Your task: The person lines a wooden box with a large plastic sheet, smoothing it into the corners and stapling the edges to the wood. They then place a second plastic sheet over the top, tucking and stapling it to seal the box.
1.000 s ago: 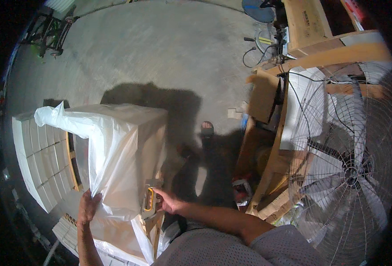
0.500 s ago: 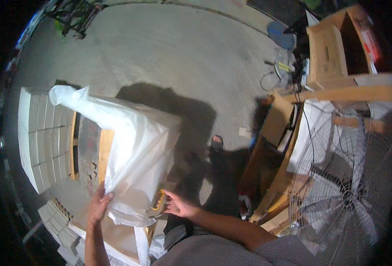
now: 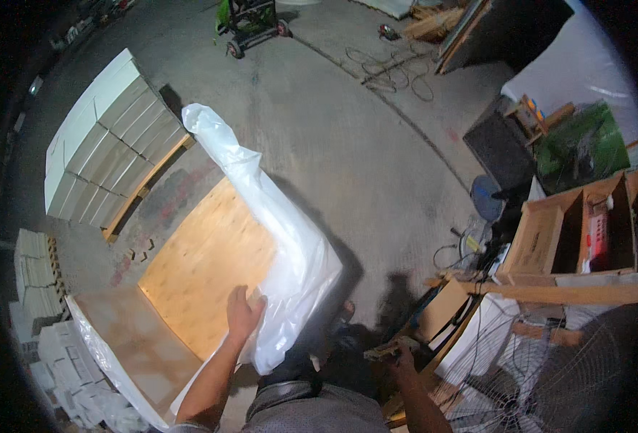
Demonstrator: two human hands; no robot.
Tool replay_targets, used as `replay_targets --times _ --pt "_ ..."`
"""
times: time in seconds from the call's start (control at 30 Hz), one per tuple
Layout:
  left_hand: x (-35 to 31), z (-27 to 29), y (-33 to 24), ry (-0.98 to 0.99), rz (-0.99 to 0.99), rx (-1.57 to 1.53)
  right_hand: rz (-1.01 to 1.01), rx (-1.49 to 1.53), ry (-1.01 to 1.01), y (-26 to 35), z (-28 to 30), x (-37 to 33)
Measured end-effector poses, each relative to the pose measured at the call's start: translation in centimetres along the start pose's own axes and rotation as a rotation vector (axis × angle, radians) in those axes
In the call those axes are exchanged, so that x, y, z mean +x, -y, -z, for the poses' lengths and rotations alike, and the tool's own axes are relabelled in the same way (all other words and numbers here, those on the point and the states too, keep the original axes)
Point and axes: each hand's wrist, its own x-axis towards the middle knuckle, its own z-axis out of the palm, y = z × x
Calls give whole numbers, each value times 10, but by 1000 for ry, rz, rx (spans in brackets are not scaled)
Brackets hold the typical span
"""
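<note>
Filling the near left of the scene, a wooden box [image 3: 203, 260] shows a bare, pale plywood face. White plastic sheeting [image 3: 301, 289] runs along its right side, gathered into a loose, twisted tail at the far end. The work seems to be arranging this sheeting, and it probably goes best by smoothing outward from the near end, so that slack shifts toward the tail rather than folding under. Thin film like this is likely to crease or tear if tugged at one spot; a broad, flat palm should spread the pull better.

A stack of white blocks [image 3: 110, 151] stands well apart on the far left, and a caged fan [image 3: 517, 404] sits at the near right, close to the right arm; keeping that elbow in seems wise.

The left hand [image 3: 243, 317] is at the sheeting's near left edge, its thumb and fingers apart; whether they touch the film cannot be told. The right hand [image 3: 404, 355], well apart from the sheeting, has its fingers closed around a staple gun [image 3: 381, 353]. Holding the tool clear of loose film while the left hand settles the edge looks sensible.
</note>
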Motion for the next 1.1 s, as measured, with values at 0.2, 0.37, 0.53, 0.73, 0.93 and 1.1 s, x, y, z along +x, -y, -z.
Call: replay_targets --times 0.2,0.37,0.53,0.73,0.93,1.1 --pt "46 -22 -19 767 346 -563 134 -389 -188 33 44 -24" --pt "13 51 -79 143 77 -405 218 -864 -293 46 65 -19" --pt "-33 75 -129 337 -21 -661 307 -1357 -263 81 87 12" --pt "-50 26 -153 445 503 -580 551 -1744 12 167 95 64" --pt "-20 -18 -142 -128 894 -936 221 -1087 -169 271 72 122" --pt "30 -33 -154 -60 949 -854 286 -1015 -110 340 40 156"
